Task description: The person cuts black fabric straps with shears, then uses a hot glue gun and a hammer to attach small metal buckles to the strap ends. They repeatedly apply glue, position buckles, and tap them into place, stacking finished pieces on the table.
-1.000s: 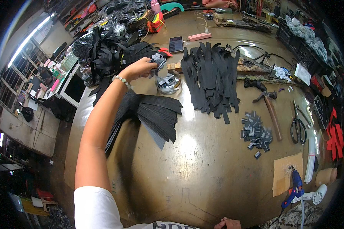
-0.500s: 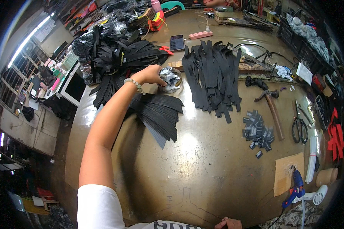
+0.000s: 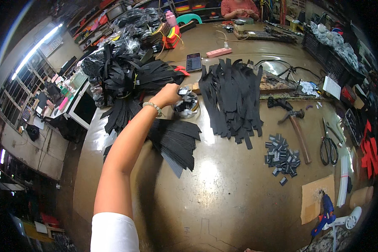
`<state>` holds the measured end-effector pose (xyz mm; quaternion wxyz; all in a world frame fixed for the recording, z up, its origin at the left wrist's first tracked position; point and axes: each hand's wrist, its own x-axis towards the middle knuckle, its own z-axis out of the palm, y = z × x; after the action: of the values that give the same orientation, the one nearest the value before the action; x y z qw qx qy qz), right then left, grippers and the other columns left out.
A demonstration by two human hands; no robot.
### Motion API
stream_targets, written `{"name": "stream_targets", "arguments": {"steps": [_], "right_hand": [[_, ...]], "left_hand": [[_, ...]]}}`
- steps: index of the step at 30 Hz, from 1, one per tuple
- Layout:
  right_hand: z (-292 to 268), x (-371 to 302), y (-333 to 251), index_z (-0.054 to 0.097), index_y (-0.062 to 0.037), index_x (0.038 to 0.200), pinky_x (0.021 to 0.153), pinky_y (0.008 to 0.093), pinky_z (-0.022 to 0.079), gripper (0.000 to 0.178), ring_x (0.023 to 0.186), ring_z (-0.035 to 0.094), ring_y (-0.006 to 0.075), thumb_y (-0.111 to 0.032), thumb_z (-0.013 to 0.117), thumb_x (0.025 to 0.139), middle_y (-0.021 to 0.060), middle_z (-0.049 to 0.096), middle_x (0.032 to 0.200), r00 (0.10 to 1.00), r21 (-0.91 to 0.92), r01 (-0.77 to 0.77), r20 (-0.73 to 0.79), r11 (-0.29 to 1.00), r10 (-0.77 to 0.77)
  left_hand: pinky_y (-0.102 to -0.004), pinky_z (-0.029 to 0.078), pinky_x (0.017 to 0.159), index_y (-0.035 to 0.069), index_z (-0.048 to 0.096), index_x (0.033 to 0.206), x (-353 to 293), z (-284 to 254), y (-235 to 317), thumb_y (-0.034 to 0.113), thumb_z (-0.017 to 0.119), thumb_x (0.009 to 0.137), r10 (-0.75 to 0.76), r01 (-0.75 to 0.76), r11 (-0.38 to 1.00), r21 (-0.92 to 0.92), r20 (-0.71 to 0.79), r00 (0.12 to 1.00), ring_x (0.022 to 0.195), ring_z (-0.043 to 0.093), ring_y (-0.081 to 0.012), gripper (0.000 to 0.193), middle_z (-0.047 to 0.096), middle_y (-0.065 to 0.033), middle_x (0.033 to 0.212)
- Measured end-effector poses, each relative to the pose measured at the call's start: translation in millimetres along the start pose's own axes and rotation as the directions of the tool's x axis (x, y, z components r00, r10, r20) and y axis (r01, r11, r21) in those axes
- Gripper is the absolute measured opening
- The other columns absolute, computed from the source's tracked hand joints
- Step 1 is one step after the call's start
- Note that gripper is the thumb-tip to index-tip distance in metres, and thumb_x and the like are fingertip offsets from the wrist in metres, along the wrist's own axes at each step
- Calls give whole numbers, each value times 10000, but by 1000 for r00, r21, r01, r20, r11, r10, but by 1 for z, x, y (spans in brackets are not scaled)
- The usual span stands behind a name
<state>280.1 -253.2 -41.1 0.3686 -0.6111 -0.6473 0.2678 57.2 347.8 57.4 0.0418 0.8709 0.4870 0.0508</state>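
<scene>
The left hand (image 3: 170,95) is holding its fingers curled at the near-left rim of a round clear container (image 3: 186,113) of small grey and white pieces, though whether they are gripping any is hidden, while only a sliver of the right hand (image 3: 250,250) is showing at the lower edge, too little to tell open from closed. The container is standing on the table (image 3: 239,189) between a black strip bundle (image 3: 178,145) and a pile of black strips (image 3: 233,101). Farther right, small dark tags (image 3: 281,153), a hammer (image 3: 299,136) and scissors (image 3: 329,149) are lying.
</scene>
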Motion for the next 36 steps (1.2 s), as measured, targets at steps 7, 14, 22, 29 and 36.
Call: {"name": "stream_targets", "arguments": {"steps": [7,14,22,29,36], "right_hand": [[11,-8,2,548,-49,738,465,466,441,84,485,540,359,-81,573,811,152,550,575,998,-159,-60,-23,985,57],[6,-8,6,597,-10,860,474,419,468,102,469,551,300,-89,620,799,107,567,573,996,-224,31,-76,974,-49],[5,-17,10,633,-7,835,493,392,480,113,493,576,279,-102,656,780,89,579,579,996,-209,-48,-77,977,32],[19,-8,-9,660,-73,785,550,370,498,29,560,593,251,-100,651,780,72,602,624,914,-479,-113,-394,871,-98],[20,-18,2,663,-72,820,587,378,509,72,582,603,267,-126,663,772,69,617,648,928,-472,-56,-349,880,-129]], "left_hand": [[-447,515,824,-41,681,931,1,-4,1,188,690,741,69,-67,997,-27,61,996,922,649,-416,298,660,-281,927],[-432,524,813,-28,684,952,-6,-1,13,317,778,704,80,-77,996,-47,66,995,883,664,-400,436,672,-270,906],[-432,529,774,13,698,949,-11,3,28,363,779,744,-57,57,998,37,-9,998,836,677,-378,414,690,-228,868],[-427,527,774,23,706,939,-5,2,22,279,754,740,24,-24,1000,-16,-10,1000,841,681,-368,328,692,-222,872],[-431,537,808,-6,708,899,-6,1,24,282,788,675,-38,38,999,-4,33,999,853,684,-365,373,691,-233,886]]}}
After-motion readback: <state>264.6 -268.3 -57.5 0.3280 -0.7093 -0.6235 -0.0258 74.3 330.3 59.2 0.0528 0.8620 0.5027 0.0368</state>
